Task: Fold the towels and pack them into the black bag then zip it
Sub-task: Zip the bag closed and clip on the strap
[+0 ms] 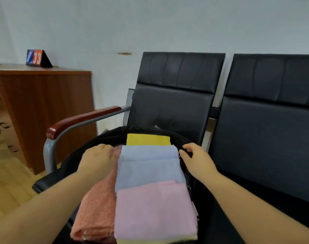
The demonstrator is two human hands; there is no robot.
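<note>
Your left hand (97, 160) presses the towels (150, 175) down, fingers hidden; your right hand (196, 160) pinches the bag (185, 138) rim, readying the zip.

Only legible marking — the number "33", white digits on the orange-red face of a small tent-shaped sign (38, 58) standing on the wooden cabinet (44, 106). The sign's blue part is unreadable.
</note>
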